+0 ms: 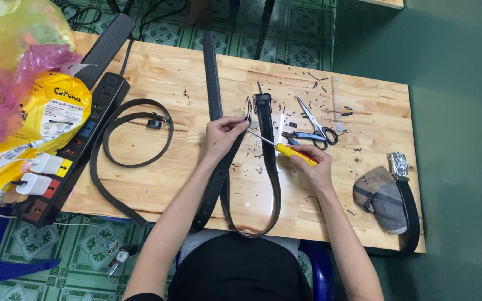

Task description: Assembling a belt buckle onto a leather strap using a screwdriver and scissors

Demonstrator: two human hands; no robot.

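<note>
My left hand pinches a small metal buckle at the end of a black belt that loops down over the front edge of the wooden table. My right hand holds a yellow-handled screwdriver, its thin shaft pointing up-left toward the buckle. A second long black belt lies straight across the table under my left forearm.
Scissors with blue handles and small pliers lie right of the belt among black scraps. A looped belt lies at left beside a black power strip with white chargers. Plastic bags crowd the far left. A grey cloth and another belt with a silver buckle sit at right.
</note>
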